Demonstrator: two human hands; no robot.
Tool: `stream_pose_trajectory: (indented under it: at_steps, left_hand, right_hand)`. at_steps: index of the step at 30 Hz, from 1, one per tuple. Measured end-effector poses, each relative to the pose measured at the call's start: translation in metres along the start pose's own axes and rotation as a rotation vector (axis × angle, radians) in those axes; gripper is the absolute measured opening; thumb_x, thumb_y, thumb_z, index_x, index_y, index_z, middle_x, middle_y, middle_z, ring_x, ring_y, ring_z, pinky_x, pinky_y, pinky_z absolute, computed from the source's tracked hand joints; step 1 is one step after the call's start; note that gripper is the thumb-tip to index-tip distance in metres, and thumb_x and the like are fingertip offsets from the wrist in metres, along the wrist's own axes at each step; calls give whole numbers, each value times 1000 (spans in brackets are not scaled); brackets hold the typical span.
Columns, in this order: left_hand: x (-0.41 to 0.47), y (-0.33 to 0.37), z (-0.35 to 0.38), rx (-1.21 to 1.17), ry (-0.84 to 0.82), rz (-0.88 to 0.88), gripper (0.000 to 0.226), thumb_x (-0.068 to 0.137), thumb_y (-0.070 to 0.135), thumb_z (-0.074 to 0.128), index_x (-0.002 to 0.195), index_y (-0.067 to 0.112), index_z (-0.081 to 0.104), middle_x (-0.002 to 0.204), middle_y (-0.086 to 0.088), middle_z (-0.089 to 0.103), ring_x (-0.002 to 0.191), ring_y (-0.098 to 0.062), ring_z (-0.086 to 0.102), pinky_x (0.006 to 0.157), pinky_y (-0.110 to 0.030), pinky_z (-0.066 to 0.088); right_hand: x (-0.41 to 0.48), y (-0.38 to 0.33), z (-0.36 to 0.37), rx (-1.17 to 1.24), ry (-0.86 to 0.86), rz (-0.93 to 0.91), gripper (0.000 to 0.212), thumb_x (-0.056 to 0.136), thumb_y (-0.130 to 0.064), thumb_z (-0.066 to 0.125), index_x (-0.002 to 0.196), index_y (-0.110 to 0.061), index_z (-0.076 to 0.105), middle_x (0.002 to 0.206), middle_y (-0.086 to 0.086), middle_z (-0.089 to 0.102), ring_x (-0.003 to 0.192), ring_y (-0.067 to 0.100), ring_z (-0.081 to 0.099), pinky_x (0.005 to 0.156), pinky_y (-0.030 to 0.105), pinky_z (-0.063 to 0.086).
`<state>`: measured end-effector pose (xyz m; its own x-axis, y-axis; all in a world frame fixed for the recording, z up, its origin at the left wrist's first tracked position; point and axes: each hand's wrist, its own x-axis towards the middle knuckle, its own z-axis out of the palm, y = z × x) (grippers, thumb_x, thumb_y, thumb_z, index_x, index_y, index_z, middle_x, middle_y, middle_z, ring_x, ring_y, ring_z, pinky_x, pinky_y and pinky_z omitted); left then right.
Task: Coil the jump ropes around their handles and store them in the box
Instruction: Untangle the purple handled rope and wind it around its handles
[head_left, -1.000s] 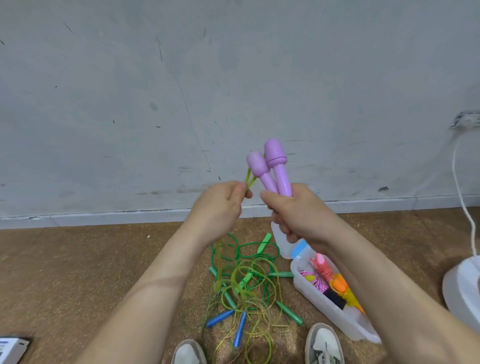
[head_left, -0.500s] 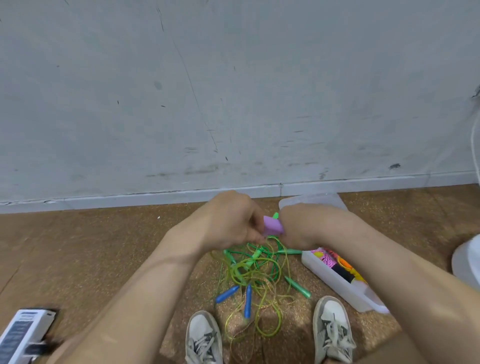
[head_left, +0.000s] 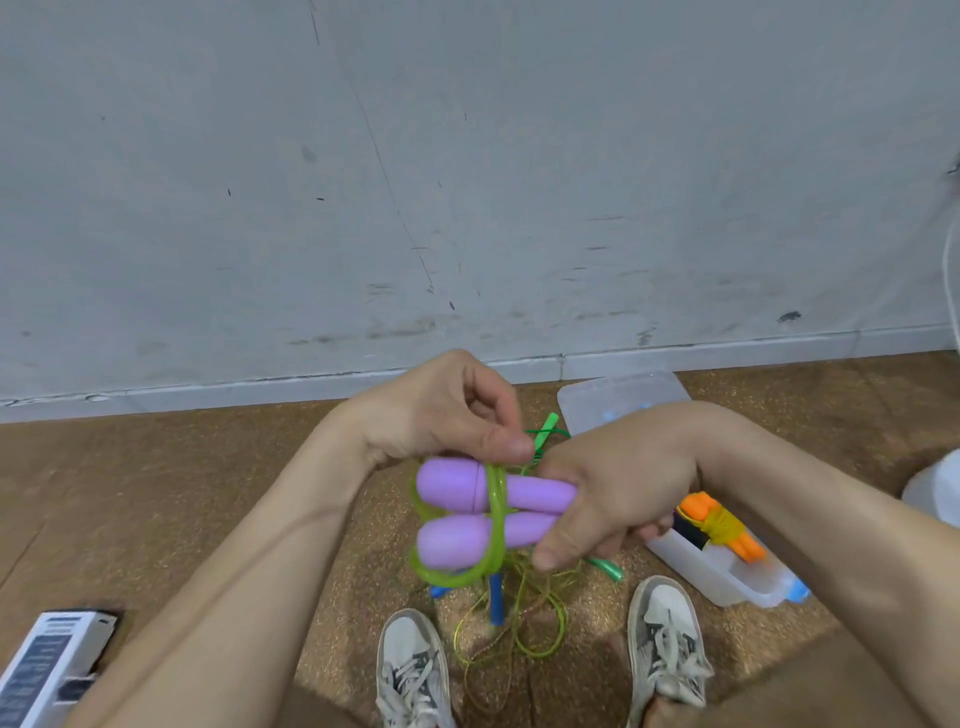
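Note:
My right hand (head_left: 608, 499) grips two purple handles (head_left: 457, 512) side by side, their thick ends pointing left. A yellow-green rope (head_left: 496, 519) loops around both handles. My left hand (head_left: 447, 410) pinches that rope just above the handles. The rest of the rope hangs to a tangle of ropes with green and blue handles (head_left: 498, 597) on the floor. A clear plastic box (head_left: 727, 577) to the right holds a coiled rope with orange handles (head_left: 719, 525).
The box lid (head_left: 623, 397) lies by the grey wall. My two shoes (head_left: 415, 670) stand on the brown cork floor. A white device (head_left: 47, 660) sits at the lower left; a white object (head_left: 935, 488) at the right edge.
The handles came down from upright at chest height to lying sideways, lower and closer to me. A rope loop now circles both handles. The view tilted downward.

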<state>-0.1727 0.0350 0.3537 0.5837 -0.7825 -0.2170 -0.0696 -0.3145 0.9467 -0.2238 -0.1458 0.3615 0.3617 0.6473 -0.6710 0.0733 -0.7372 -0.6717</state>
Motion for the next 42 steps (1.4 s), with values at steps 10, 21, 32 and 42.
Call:
stream_pose_trajectory:
  at_steps: [10,21,32,42]
  left_hand:
    - [20,-6,17,2,473,96,58,73,51,42,58,-5,44,39,-4,37,40,-12,32,42,-20,24]
    - [17,-13,5,464,472,-45,23,96,37,48,78,25,55,53,3,59,49,-16,53,54,-31,45]
    - [16,4,28,1287,472,327,13,84,34,62,91,23,63,83,-2,67,82,-27,63,60,-33,38]
    - [14,3,15,478,119,-101,12,62,30,85,64,24,75,66,4,71,62,-3,59,64,-28,47]
  right_hand:
    - [-12,12,-11,641,391,-381,18,94,-27,54,93,-23,72,51,-5,27,36,5,24,35,14,19]
    - [-8,19,-26,661,917,-98,30,96,-26,56,70,-19,43,46,-7,36,36,8,25,37,16,21]
    - [10,10,-17,-336,680,429,26,94,-21,48,69,-13,43,60,2,46,47,17,45,34,21,33]
    - [8,0,1,-584,198,338,26,88,-27,59,66,-14,52,55,1,47,48,20,44,44,20,39]
